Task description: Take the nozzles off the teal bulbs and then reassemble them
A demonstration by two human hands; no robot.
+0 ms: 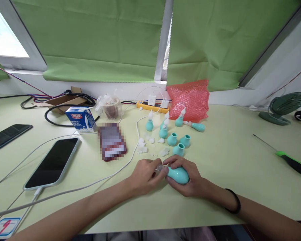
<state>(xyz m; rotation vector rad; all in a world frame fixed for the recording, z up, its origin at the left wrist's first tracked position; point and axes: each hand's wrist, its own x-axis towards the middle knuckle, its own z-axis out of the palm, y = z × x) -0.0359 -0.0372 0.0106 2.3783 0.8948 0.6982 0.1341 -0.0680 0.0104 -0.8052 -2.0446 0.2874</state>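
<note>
Left fingers (162, 174) pinch the clear nozzle (158, 168) and right fingers (178, 161) wrap the turquoise bulb (180, 176), so uneven pressure could make either slip toward the open-necked containers (177, 151) just beyond the fingertips.

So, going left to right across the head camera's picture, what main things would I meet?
Leftmost phone → plugged-in phone → milk box → left hand → right hand → screwdriver.

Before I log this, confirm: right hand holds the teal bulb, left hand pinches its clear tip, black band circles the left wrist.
Wrong side: the head view shows the black band around the right wrist. The right hand holds the teal bulb, the left hand its clear tip.
</note>
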